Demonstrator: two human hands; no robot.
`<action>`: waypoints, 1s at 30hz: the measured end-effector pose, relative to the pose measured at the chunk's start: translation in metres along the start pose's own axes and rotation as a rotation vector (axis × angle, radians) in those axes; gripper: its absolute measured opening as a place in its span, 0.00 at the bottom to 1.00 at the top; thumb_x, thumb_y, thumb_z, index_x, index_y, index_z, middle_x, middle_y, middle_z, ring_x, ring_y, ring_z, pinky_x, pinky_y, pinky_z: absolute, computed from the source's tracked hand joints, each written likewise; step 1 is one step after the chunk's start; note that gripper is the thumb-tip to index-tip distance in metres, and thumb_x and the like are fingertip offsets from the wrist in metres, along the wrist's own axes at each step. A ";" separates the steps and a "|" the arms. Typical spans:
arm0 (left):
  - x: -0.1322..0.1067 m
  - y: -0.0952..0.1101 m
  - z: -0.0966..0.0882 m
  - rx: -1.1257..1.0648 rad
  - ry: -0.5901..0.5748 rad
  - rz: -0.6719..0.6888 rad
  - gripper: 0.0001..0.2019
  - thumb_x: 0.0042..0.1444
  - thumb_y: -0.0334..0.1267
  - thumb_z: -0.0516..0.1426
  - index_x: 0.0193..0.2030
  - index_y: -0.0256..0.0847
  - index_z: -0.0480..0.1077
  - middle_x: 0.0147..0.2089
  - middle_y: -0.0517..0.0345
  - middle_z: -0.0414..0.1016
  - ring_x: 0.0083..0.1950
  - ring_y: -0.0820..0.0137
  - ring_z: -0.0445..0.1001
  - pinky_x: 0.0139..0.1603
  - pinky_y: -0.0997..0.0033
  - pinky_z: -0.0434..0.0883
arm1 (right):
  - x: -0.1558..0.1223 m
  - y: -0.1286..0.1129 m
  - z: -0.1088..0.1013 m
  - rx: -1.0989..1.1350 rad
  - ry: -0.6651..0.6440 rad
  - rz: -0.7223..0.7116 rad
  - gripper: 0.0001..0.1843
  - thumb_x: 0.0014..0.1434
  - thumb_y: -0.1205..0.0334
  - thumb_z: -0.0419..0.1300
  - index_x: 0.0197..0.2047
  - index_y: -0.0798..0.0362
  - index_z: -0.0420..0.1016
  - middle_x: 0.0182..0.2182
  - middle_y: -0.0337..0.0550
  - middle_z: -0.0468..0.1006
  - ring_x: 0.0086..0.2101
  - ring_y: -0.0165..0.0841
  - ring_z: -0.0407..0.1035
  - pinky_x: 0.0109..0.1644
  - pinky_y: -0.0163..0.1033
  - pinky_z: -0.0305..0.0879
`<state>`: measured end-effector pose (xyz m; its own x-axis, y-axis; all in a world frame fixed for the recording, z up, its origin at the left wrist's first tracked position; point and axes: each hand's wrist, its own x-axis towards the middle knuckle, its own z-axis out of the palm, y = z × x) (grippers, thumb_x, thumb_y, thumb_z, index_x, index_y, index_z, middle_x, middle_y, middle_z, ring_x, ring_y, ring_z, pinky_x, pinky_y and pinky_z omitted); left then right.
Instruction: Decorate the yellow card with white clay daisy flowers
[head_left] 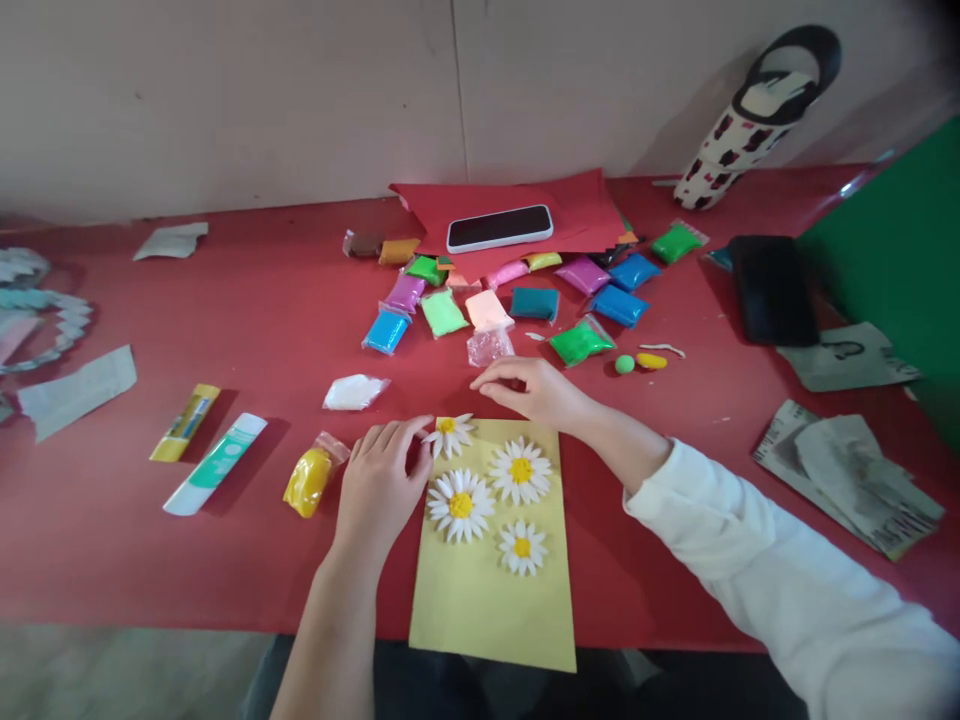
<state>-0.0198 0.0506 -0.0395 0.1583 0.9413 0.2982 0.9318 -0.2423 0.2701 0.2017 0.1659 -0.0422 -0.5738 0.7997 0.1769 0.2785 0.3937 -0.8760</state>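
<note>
Steadying what looks like the top clay daisy (448,435) on the yellow card (487,610), the left hand (382,490) presses its closed-up fingers to the petals, while the right hand (534,392) curls just beyond the card's edge, fingers together, apparently empty

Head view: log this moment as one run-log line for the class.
left hand: at white daisy | right hand: above yellow card

Card (487,610) pale yellow, daisies (460,506) white w/ yellow centres. Table (112,560) red; clay packs (442,312) blue, green, pink, teal, etc. Bottle (720,160) white w/ black & maroon print, sleeve (787,570) plain white.
</note>
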 end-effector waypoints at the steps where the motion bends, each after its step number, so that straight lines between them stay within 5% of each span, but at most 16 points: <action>1: 0.000 0.000 0.000 -0.001 -0.007 0.001 0.14 0.59 0.32 0.54 0.52 0.45 0.67 0.45 0.55 0.78 0.45 0.58 0.75 0.45 0.57 0.69 | 0.000 0.001 -0.002 0.062 0.022 0.044 0.10 0.61 0.61 0.58 0.41 0.50 0.80 0.37 0.40 0.82 0.38 0.32 0.75 0.43 0.38 0.69; 7: 0.000 -0.001 -0.003 -0.024 -0.056 -0.016 0.18 0.57 0.27 0.52 0.54 0.46 0.66 0.44 0.55 0.78 0.45 0.58 0.74 0.45 0.57 0.69 | 0.001 0.007 -0.003 0.183 0.063 0.122 0.11 0.60 0.60 0.58 0.43 0.51 0.80 0.32 0.39 0.82 0.33 0.30 0.74 0.37 0.35 0.67; 13: 0.000 0.000 -0.004 0.031 -0.069 -0.004 0.14 0.61 0.33 0.53 0.53 0.43 0.68 0.47 0.55 0.78 0.47 0.60 0.74 0.47 0.60 0.69 | -0.005 0.002 0.008 -0.263 -0.090 -0.133 0.11 0.60 0.62 0.61 0.46 0.48 0.80 0.45 0.43 0.79 0.46 0.35 0.71 0.54 0.45 0.63; 16: 0.001 0.000 -0.002 0.032 -0.061 -0.009 0.13 0.63 0.34 0.53 0.53 0.43 0.68 0.49 0.54 0.78 0.49 0.60 0.74 0.49 0.60 0.69 | -0.007 0.000 0.012 -0.413 -0.106 -0.183 0.09 0.60 0.59 0.62 0.44 0.47 0.81 0.44 0.43 0.78 0.46 0.37 0.70 0.55 0.47 0.61; 20: 0.007 0.000 0.003 0.031 -0.054 -0.034 0.13 0.64 0.34 0.53 0.55 0.43 0.68 0.49 0.55 0.79 0.49 0.61 0.74 0.50 0.60 0.68 | -0.007 0.002 0.013 -0.400 -0.095 -0.186 0.06 0.59 0.57 0.64 0.38 0.47 0.82 0.41 0.41 0.78 0.44 0.36 0.71 0.52 0.44 0.61; 30: 0.010 0.002 0.009 -0.062 -0.046 -0.092 0.12 0.64 0.35 0.53 0.53 0.44 0.70 0.48 0.55 0.79 0.49 0.61 0.75 0.50 0.60 0.67 | -0.009 0.001 0.009 -0.419 -0.140 -0.196 0.09 0.62 0.61 0.60 0.41 0.47 0.82 0.44 0.43 0.78 0.46 0.37 0.70 0.54 0.46 0.62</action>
<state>-0.0134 0.0620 -0.0439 0.0896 0.9696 0.2278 0.9213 -0.1676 0.3510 0.2004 0.1551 -0.0490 -0.7366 0.6348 0.2335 0.4243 0.7025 -0.5713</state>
